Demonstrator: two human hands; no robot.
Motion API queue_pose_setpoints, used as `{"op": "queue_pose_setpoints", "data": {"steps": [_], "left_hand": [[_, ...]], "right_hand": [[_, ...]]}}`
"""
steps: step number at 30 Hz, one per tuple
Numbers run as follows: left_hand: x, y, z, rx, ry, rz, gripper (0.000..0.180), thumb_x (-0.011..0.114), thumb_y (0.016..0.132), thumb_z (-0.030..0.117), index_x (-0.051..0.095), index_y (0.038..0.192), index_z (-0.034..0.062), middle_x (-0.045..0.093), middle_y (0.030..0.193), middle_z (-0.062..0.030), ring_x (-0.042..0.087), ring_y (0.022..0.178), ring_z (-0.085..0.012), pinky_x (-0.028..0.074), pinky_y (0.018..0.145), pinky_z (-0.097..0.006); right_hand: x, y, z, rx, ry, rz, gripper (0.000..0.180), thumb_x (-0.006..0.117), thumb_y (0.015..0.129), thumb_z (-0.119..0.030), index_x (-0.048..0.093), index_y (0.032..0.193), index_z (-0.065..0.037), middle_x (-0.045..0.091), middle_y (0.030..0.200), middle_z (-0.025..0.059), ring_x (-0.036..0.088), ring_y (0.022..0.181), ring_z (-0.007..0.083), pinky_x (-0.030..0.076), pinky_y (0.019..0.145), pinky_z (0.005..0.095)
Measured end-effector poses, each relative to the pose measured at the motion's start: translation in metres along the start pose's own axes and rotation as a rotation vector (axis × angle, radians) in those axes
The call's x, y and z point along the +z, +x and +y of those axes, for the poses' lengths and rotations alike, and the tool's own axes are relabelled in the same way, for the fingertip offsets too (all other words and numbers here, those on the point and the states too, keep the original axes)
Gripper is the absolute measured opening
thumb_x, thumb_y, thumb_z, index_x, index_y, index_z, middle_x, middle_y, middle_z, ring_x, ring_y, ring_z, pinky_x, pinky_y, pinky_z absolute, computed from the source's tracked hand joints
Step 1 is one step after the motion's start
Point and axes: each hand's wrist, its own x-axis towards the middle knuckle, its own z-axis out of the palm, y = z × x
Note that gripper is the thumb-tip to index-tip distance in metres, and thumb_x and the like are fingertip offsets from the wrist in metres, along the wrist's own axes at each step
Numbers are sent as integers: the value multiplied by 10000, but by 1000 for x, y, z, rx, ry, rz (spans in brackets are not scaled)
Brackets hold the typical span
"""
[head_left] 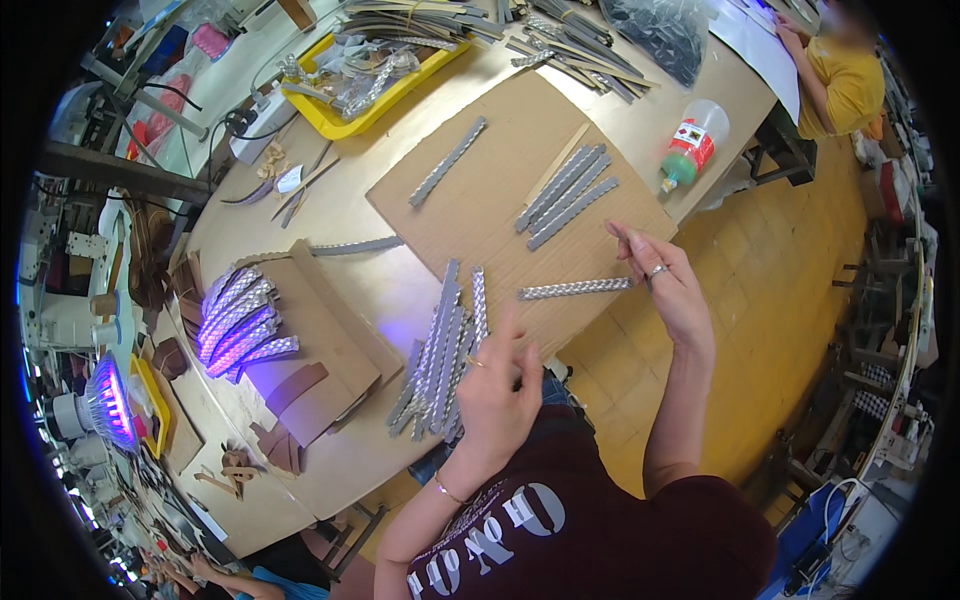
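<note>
My right hand (pixel 668 285) pinches the right end of a silver braided strip (pixel 575 289), held level above the cardboard sheet's (pixel 510 110) near edge. My left hand (pixel 497 395) is just below the strip's free end, its index finger blurred and its thumb apart, with nothing visible between them. Beside it lies a heap of grey-backed and silver braided strips (pixel 435 360), partly covered by this hand. Farther off on the cardboard, several grey strips (pixel 568 195) lie side by side, and a single grey strip (pixel 447 162) rests apart to the left.
A lamp (pixel 105 405) casts violet light on a bundle of braided strips (pixel 240 325) on folded cardboard (pixel 325 340). At the back stand a yellow tray (pixel 335 125) and loose strips (pixel 590 55). A bottle (pixel 695 142) is at the table's right edge; a person in yellow (pixel 845 85) sits beyond.
</note>
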Motion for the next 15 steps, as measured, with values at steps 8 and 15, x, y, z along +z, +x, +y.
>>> {"op": "queue_pose_setpoints", "data": {"steps": [8,15], "left_hand": [[31,-7,-19,212,683,-236,570,649,887,343,534,1342,19,466,1463,-139,434,1342,-287,358,1048,-419],[35,-25,-21,148,732,-189,565,595,911,429,551,1346,72,463,1480,-112,382,1401,-274,148,1159,-468]], "right_hand": [[32,-23,-14,-68,-316,-174,188,658,900,-54,695,1072,12,671,872,36,580,788,95,476,726,246],[58,-15,2,-45,-407,-170,169,697,860,-86,699,994,16,698,836,130,657,719,199,519,681,308]]}}
